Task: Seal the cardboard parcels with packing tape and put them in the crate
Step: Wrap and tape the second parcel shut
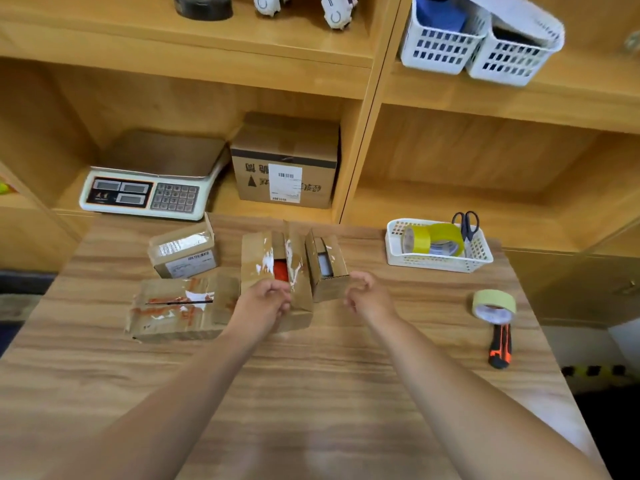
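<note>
Both bare forearms reach forward, angled slightly toward each other. The left hand (266, 301) is knuckles-up, its fingers curled in toward the thumb; whether they pinch anything is unclear. The right hand (363, 292) hangs near it, apart, with fingers loosely curled, holding nothing.

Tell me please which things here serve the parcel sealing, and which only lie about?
For the job: flat parcel, taped parcel, red-filled open parcel, small open parcel, loose tape roll, tape rolls in basket, scissors, knife. No crate is in view.

Lying about: scale, large shelf box, upper white baskets.
</note>
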A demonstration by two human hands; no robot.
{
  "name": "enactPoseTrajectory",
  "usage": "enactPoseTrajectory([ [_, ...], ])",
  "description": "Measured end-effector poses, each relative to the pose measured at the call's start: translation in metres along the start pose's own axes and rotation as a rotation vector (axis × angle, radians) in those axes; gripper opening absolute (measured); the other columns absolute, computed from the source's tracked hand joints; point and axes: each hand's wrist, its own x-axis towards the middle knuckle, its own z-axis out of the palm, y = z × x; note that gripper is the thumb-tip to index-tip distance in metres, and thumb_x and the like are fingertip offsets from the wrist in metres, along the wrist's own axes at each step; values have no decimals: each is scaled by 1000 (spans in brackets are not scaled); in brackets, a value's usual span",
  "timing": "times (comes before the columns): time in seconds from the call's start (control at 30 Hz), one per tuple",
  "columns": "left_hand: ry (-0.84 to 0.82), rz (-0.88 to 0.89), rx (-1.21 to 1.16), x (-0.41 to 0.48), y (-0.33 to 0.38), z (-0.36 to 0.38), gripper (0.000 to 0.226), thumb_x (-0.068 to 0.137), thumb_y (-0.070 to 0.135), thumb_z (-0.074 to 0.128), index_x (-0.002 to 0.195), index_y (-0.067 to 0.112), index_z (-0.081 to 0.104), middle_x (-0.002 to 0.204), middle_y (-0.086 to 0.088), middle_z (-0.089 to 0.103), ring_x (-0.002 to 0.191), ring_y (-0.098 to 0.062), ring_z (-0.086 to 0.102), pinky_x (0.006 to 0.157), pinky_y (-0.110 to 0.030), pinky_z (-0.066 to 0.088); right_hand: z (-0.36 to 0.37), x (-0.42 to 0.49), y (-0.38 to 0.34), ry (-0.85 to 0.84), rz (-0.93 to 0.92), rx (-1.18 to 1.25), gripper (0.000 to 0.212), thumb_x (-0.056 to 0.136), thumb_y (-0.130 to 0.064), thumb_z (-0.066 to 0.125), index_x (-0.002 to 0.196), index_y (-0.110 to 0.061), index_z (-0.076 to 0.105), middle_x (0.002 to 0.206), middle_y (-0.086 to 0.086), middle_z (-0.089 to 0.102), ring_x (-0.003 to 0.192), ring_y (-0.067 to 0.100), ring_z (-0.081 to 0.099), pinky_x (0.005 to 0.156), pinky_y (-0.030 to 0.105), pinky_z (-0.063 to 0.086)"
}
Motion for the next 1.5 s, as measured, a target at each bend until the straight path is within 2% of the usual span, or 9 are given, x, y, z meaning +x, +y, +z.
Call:
enactPoseTrajectory([
  [0.17, 34, 54, 24, 17, -2, -3, 25, 94, 7, 44, 96, 19, 66, 92, 0, 70, 89, -18, 63, 83, -32, 51, 15, 30, 4, 54, 30, -134, 33, 87, -10, 51, 115, -28, 50, 96, 10, 66, 77, 25, 59, 77, 33, 49],
  [0.27, 33, 65, 1, 30, -4, -5, 25, 94, 6, 44, 95, 18, 66, 90, 1, 70, 86, -16, 62, 79, -27, 50, 27, 52, 4, 102, 144, -103, 18, 88, -21, 54, 96, -4, 56, 88, 17, 67, 86, 35, 64, 83, 46, 51],
  [0.5, 20, 56, -18, 49, -5, 5, 24, 94, 4, 45, 98, 16, 66, 89, -1, 70, 83, -14, 63, 76, -24, 50, 47, 78, 14, 155, 283, 6, 68, 81, -51, 60, 123, 2, 51, 113, 19, 65, 97, 37, 64, 82, 50, 55],
  [0.63, 55, 56, -2, 49, -5, 11, 24, 94, 7, 46, 99, 17, 67, 89, 0, 71, 85, -14, 64, 81, -26, 52, 49, 86, 18, 172, 321, 121, 60, 77, -37, 68, 123, -1, 52, 114, 16, 64, 97, 33, 64, 84, 48, 55],
  [0.8, 142, 82, -19, 41, 2, 26, 24, 95, 8, 46, 93, 22, 66, 88, -1, 71, 86, -17, 65, 87, -35, 52, 27, 80, 22, 84, 278, 238, 8, 85, -12, 61, 77, -10, 62, 85, 16, 70, 69, 28, 67, 60, 35, 53],
  [0.93, 175, 104, -21, 31, 4, 51, 24, 95, 8, 45, 91, 22, 64, 90, -6, 70, 87, -19, 64, 89, -39, 50, -8, 74, 28, -10, 251, 210, 16, 90, -4, 52, 80, -15, 56, 89, 15, 67, 79, 30, 68, 51, 26, 53],
  [1.2, 178, 139, -7, 15, -3, 105, 23, 90, 6, 52, 92, 25, 65, 85, 7, 70, 81, -11, 63, 77, -27, 50, -96, 56, 44, -185, 105, -52, 20, 87, 1, 51, 94, -14, 61, 73, 5, 59, 55, 13, 53, 41, 15, 44],
  [1.33, 181, 140, 123, 8, -7, 127, 20, 88, 12, 55, 98, 27, 63, 90, 11, 68, 86, -9, 63, 71, -19, 47, -126, 54, 52, -278, 88, -295, 27, 87, -3, 50, 97, -24, 63, 80, 0, 62, 70, 17, 59, 65, 30, 52],
  [1.5, 99, 252, 468, 7, -21, 141, 29, 86, 14, 62, 113, 23, 65, 107, 13, 57, 101, -3, 52, 82, -16, 37, -138, 49, 60, -398, 38, -430, 29, 85, -5, 53, 99, -27, 65, 93, 7, 62, 79, 19, 56, 65, 26, 41],
])
